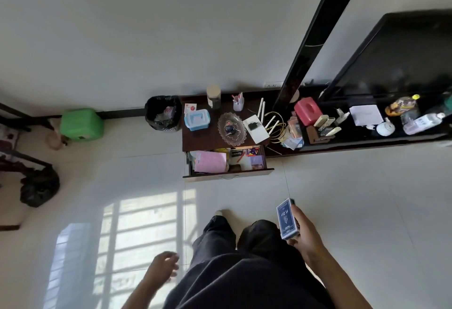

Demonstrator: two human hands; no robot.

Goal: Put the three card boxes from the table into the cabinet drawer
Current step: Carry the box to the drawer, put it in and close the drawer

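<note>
My right hand (pixel 302 233) grips a blue card box (pixel 286 218) above the floor, well short of the cabinet. The cabinet drawer (pixel 228 174) stands pulled open ahead, holding pink paper, a purple box (pixel 257 162) at its right end and other small items. My left hand (pixel 162 268) hangs at my side, blurred, fingers loosely apart and holding nothing. My legs in dark trousers are below, one foot forward.
The dark cabinet top (pixel 203 137) carries a glass dish, a blue-and-white box, a jar, a pen cup and a white router. A black bin (pixel 162 113) and green stool (pixel 82 124) stand left of it. A television (pixel 401 54) and clutter fill the low shelf at right.
</note>
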